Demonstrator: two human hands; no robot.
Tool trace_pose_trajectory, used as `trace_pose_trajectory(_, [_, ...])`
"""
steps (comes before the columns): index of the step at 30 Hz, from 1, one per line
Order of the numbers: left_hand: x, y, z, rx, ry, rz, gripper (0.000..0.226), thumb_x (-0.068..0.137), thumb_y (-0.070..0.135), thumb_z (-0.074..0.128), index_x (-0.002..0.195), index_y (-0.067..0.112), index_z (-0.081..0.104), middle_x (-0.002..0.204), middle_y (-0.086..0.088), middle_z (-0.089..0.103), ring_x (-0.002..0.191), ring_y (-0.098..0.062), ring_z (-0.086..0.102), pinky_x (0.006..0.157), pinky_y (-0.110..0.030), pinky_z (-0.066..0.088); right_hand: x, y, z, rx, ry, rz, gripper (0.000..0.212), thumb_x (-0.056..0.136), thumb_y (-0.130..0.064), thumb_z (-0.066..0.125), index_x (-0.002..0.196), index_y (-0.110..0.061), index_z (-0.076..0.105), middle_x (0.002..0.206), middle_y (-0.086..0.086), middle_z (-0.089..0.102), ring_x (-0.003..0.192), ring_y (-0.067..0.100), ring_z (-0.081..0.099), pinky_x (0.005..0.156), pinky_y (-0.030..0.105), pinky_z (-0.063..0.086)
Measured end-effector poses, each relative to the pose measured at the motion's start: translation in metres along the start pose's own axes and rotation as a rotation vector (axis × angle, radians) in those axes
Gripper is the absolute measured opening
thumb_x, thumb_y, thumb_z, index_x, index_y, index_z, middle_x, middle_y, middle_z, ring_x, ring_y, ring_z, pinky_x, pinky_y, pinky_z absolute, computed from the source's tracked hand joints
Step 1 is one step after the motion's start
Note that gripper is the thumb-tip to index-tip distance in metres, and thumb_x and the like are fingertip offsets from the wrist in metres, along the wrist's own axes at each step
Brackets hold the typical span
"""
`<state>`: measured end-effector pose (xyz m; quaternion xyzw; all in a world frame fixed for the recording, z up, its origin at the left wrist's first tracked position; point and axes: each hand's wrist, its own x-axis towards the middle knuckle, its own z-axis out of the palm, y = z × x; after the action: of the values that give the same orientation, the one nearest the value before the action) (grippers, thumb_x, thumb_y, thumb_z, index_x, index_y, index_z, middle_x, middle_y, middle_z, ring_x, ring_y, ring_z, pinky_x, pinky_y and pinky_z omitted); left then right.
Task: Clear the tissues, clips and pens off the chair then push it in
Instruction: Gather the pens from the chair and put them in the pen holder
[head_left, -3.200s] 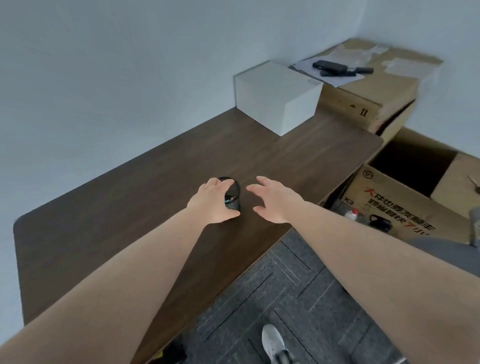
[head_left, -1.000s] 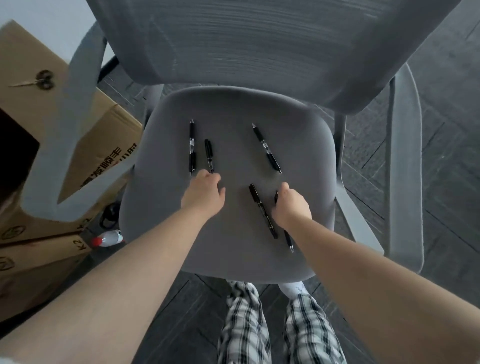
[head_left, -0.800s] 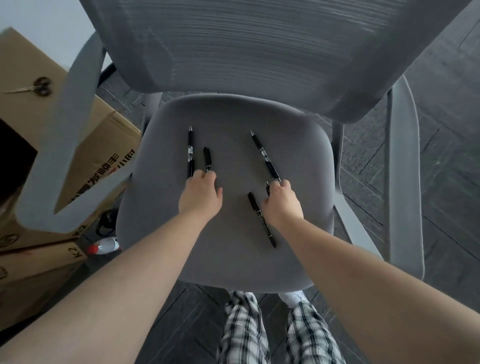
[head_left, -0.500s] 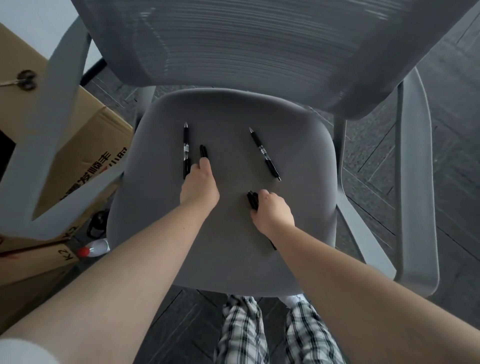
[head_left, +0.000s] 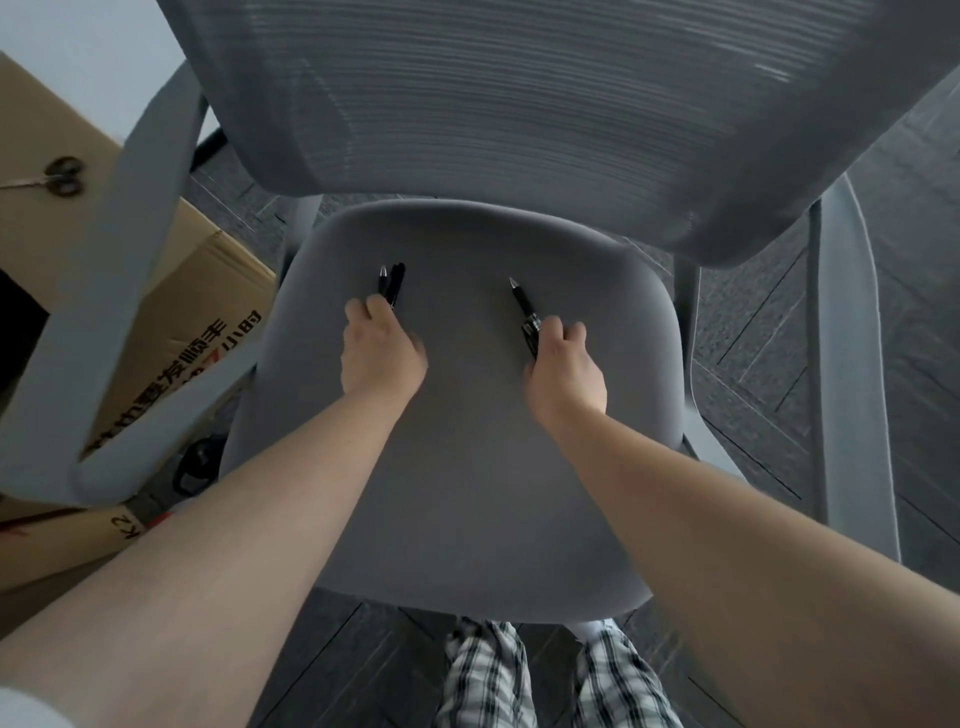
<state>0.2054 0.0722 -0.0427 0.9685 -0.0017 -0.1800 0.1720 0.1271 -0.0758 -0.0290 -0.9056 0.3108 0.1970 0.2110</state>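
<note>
A grey office chair fills the head view, its seat (head_left: 467, 467) below me and its mesh backrest (head_left: 545, 104) at the top. My left hand (head_left: 379, 348) is closed around two black pens (head_left: 392, 283) whose tips stick out past its fingers. My right hand (head_left: 563, 364) grips black pens (head_left: 524, 309); one points toward the backrest, and how many it holds is hidden by the fingers. No other pens, tissues or clips show on the seat.
Cardboard boxes (head_left: 171, 322) stand close on the left, with scissors (head_left: 52, 176) on top of one. The chair's armrests (head_left: 119, 291) flank the seat. Dark carpet tiles (head_left: 779, 332) cover the floor. My legs in checked trousers (head_left: 545, 675) are at the seat's front edge.
I turned from the desk to the chair. Both hands gathered the scattered pens off the seat: the left closed on the two left pens, the right collected those on the right.
</note>
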Motion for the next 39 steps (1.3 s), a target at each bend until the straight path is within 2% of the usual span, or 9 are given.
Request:
trace_pose_trajectory(4, [0.015,-0.005,0.007,0.015,-0.042,-0.095,0.048,0.09,0.022,0.059,0.126,0.001,0.035,0.134,-0.02,0.036,0.117,-0.039,0.047,0.088,-0.045,0.045,0.013,-0.007,0.005,-0.029,0.024,0.032,0.04,0.085,0.006,0.051,0.12,-0.009,0.039,0.124,0.015,0.036,0.066,0.034,0.048,0.057,0.035,0.038])
trace_pose_trajectory(7, [0.023,-0.006,0.013,-0.008,-0.078,-0.16,0.051,0.089,0.02,0.059,0.129,0.001,0.034,0.136,-0.019,0.039,0.123,-0.037,0.044,0.094,-0.045,0.043,0.02,-0.007,0.015,-0.04,-0.012,0.058,0.051,0.085,0.007,0.049,0.132,-0.008,0.037,0.131,0.016,0.037,0.084,0.037,0.06,0.062,0.034,0.039])
trace_pose_trajectory(12, [0.024,-0.009,0.021,0.035,-0.067,-0.123,0.041,0.092,0.016,0.051,0.127,0.001,0.037,0.133,-0.019,0.046,0.123,-0.037,0.044,0.093,-0.045,0.041,0.031,-0.007,0.025,-0.006,-0.065,0.054,0.034,0.089,-0.008,0.056,0.121,-0.007,0.044,0.123,0.012,0.053,0.105,0.034,0.06,0.068,0.033,0.038])
trace_pose_trajectory(17, [0.007,-0.014,0.024,0.13,-0.12,-0.146,0.031,0.091,0.017,0.042,0.119,0.003,0.043,0.125,-0.019,0.054,0.116,-0.038,0.05,0.084,-0.042,0.04,0.024,-0.006,0.023,-0.046,-0.111,0.025,0.02,0.086,-0.009,0.054,0.105,-0.011,0.047,0.09,0.005,0.055,0.078,0.031,0.052,0.063,0.033,0.038])
trace_pose_trajectory(24, [-0.02,-0.025,-0.003,0.034,-0.08,-0.159,0.034,0.096,0.036,0.04,0.108,0.006,0.052,0.109,-0.018,0.063,0.101,-0.039,0.06,0.073,-0.037,0.038,0.005,-0.003,0.011,-0.006,-0.122,-0.072,0.02,0.085,-0.001,0.046,0.089,-0.018,0.039,0.069,0.0,0.045,0.071,0.03,0.05,0.049,0.026,0.031])
trace_pose_trajectory(28, [-0.042,-0.027,-0.026,-0.024,-0.088,-0.155,0.043,0.096,0.049,0.034,0.09,0.011,0.053,0.092,-0.014,0.064,0.076,-0.033,0.058,0.063,-0.034,0.041,-0.008,-0.009,-0.007,0.021,-0.13,-0.191,0.013,0.089,-0.01,0.049,0.089,-0.019,0.04,0.067,-0.002,0.044,0.068,0.028,0.049,0.045,0.026,0.027])
trace_pose_trajectory(32, [-0.075,-0.034,-0.05,-0.121,-0.013,-0.201,0.044,0.098,0.046,0.034,0.095,0.007,0.055,0.08,-0.012,0.061,0.066,-0.03,0.053,0.055,-0.033,0.038,-0.033,-0.02,-0.019,0.007,-0.156,-0.284,0.012,0.09,-0.016,0.05,0.09,-0.024,0.041,0.071,-0.003,0.047,0.07,0.027,0.052,0.047,0.025,0.029])
trace_pose_trajectory(35, [-0.111,-0.042,-0.063,-0.146,0.028,-0.256,0.04,0.098,0.046,0.036,0.094,0.01,0.053,0.068,-0.002,0.051,0.063,-0.026,0.051,0.05,-0.032,0.033,-0.058,-0.026,-0.024,-0.021,-0.19,-0.36,0.012,0.086,-0.013,0.049,0.085,-0.024,0.043,0.073,-0.002,0.05,0.072,0.027,0.053,0.047,0.025,0.03])
trace_pose_trajectory(39, [-0.165,-0.057,-0.07,-0.248,0.084,-0.335,0.041,0.097,0.047,0.038,0.09,0.01,0.055,0.072,-0.007,0.056,0.069,-0.031,0.057,0.054,-0.033,0.037,-0.094,-0.028,-0.03,-0.063,-0.223,-0.454,0.008,0.084,-0.014,0.048,0.083,-0.021,0.046,0.069,-0.003,0.049,0.068,0.026,0.052,0.047,0.024,0.03])
